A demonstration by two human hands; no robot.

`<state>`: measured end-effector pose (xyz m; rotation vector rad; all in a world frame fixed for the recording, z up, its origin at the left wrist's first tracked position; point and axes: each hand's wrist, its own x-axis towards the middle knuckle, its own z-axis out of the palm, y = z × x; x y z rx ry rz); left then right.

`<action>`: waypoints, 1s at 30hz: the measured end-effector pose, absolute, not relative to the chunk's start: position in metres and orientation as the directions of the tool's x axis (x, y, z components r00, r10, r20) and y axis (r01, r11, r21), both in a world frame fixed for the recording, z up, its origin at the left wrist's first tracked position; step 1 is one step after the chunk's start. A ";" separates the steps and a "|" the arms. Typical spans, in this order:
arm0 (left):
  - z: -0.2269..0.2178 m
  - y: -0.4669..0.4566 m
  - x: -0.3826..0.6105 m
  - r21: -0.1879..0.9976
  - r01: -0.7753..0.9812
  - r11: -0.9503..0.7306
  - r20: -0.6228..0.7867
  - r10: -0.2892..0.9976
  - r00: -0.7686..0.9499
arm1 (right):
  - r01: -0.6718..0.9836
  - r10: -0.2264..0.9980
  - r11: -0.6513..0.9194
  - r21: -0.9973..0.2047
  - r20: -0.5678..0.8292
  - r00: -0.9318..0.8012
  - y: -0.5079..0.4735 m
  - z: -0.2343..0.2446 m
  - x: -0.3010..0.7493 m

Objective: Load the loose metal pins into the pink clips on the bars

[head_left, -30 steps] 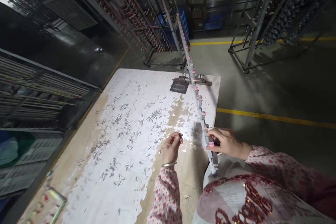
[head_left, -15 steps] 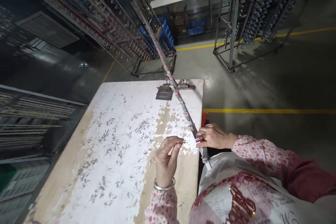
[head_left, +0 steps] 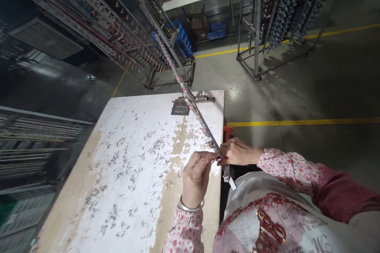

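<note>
Left hand (head_left: 196, 174) in a closed fingertip pinch, any contents too small to tell, at 8 o'clock of the pink clip (head_left: 219, 158) on the bar (head_left: 211, 137); right hand (head_left: 237, 152) curled on that clip, best braced firmly, fingertips aligned.

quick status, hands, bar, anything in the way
Left hand pinched at pink clip; right hand gripping it on long bar; thin pieces scattered on table; nothing seen blocking hands.
</note>
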<state>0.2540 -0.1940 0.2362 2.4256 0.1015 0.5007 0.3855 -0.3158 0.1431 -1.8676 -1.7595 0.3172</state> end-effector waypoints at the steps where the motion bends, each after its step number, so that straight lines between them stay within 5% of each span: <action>1: 0.237 -0.195 0.255 0.611 -0.060 -0.789 0.329 0.185 0.926 | 0.841 0.974 0.005 -0.541 0.194 0.119 -0.315 0.143 0.386; 7: 0.224 -0.193 0.245 0.642 -0.079 -0.763 0.352 0.202 0.914 | 0.707 0.973 -0.033 -0.706 0.139 0.184 -0.326 0.143 0.389; 11: 0.156 -0.161 0.213 0.761 0.373 -0.530 0.079 0.647 0.758 | 0.454 0.925 -0.083 -0.887 0.101 0.366 -0.354 0.138 0.383; 12: 0.133 -0.149 0.199 0.747 0.538 -0.390 -0.057 0.769 0.637 | 0.413 0.911 -0.056 -0.909 0.123 0.394 -0.361 0.138 0.380; 15: 0.074 -0.111 0.151 0.655 0.732 -0.188 -0.143 0.920 0.364 | 0.409 0.933 0.094 -0.908 0.224 0.283 -0.370 0.144 0.364; 20: 0.028 -0.076 0.100 0.575 0.818 0.014 -0.177 0.978 0.107 | 0.506 0.974 0.108 -0.856 0.193 0.119 -0.349 0.157 0.337; 30: -0.012 -0.072 0.112 0.491 0.858 0.152 -0.265 0.964 -0.020 | 0.578 0.965 0.179 -0.797 0.255 0.053 -0.336 0.147 0.339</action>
